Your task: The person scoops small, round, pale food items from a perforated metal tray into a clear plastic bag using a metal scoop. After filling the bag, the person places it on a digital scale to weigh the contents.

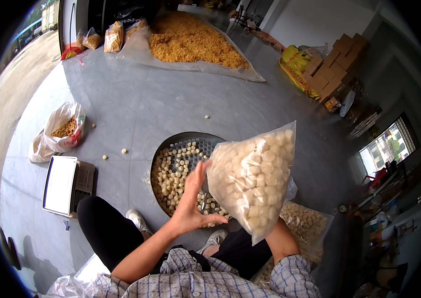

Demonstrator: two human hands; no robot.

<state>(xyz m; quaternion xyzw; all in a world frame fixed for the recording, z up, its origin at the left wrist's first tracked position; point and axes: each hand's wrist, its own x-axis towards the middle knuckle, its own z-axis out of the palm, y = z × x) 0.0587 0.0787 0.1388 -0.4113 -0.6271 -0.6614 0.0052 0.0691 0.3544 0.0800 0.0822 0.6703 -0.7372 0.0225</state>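
A clear plastic bag (255, 176) full of pale, round, chunky pieces is held up over the right side of the round dark tray. My right forearm (282, 238) reaches up behind the bag; the bag hides my right hand, which bears it from the far side. My left hand (190, 206) is open, thumb and fingers spread, beside the bag's left edge. Nothing lies in its grasp. Below it on the floor, the perforated tray (157, 191) holds many loose pale pieces (166, 174). A small shiny metal thing (204, 198) shows partly behind my left fingers.
Another filled clear bag (305, 223) lies by my right leg. At left stand a scale (61, 185) and an open white bag (64, 126). A sheet (133, 49) bears a heap of orange-yellow bits (190, 39). Cardboard boxes (337, 64) stack at far right.
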